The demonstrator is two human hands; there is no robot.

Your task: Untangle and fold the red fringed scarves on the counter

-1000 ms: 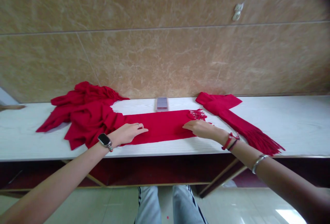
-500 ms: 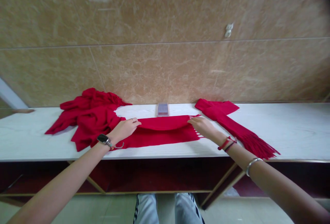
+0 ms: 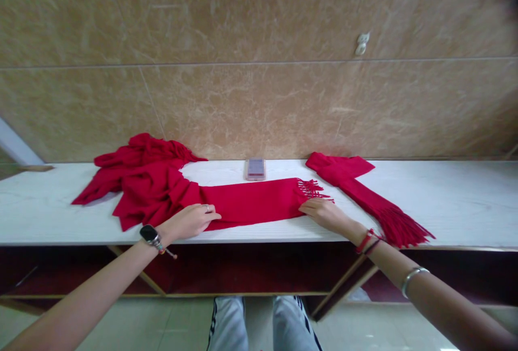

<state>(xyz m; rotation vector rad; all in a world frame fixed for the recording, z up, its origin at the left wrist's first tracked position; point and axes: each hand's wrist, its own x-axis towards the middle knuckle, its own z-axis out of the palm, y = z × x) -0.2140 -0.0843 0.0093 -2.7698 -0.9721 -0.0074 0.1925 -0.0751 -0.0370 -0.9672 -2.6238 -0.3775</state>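
Observation:
A red scarf lies as a flat band across the white countertop, its fringe spread at the right end. Its left part runs into a crumpled red heap; where one cloth stops and the other starts, I cannot tell. My left hand, with a ring and a watch at the wrist, pinches the scarf's near edge beside the heap. At the fringed end, my right hand grips the near corner. Another red scarf lies bent to the right, its fringe close to the front edge.
A small rectangular object lies behind the scarf against the tiled wall. A small white figure is fixed to the wall. Below the countertop are dark red shelves. My legs stand at its front.
Both hands have drawn the scarf's far edge down toward me, folding it over onto the near edge. The band now lies flat, with its fringe spread out.

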